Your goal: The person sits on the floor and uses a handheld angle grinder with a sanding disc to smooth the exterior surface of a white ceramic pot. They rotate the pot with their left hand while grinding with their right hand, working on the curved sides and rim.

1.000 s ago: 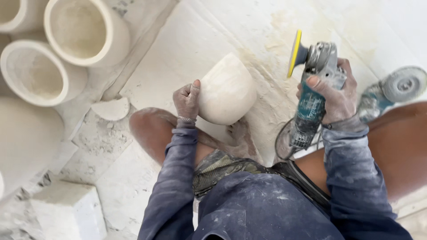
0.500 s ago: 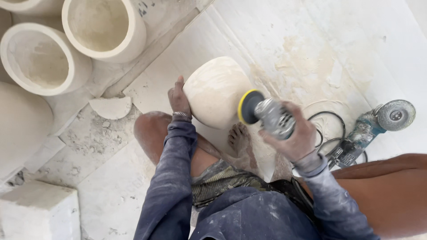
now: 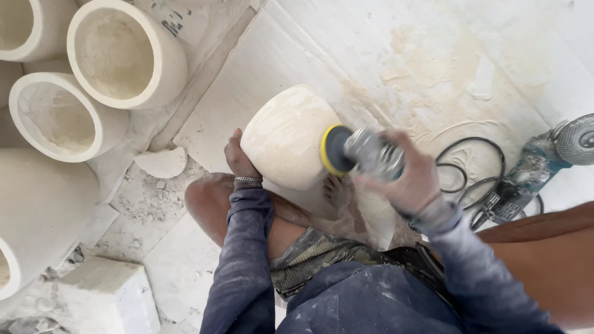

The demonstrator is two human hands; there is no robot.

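Note:
A cream stone pot (image 3: 284,136) lies on its side on the floor in front of me, propped against my bare foot (image 3: 339,193). My left hand (image 3: 238,158) rests flat against its left side and steadies it. My right hand (image 3: 405,176) grips a hand-held sander (image 3: 365,151). Its yellow-rimmed disc (image 3: 331,149) presses against the pot's right side. The tool and my right hand are blurred by motion. Both my sleeves are dusty blue.
Several hollow stone pots (image 3: 120,52) stand at the upper left. A broken stone shard (image 3: 162,162) lies near my left knee, a white block (image 3: 108,297) at the lower left. A second grinder (image 3: 544,158) and black cables (image 3: 461,170) lie at the right.
My right hand has brought the sander down from the upper right onto the pot's side. The disc now touches the stone. My left hand has kept its hold.

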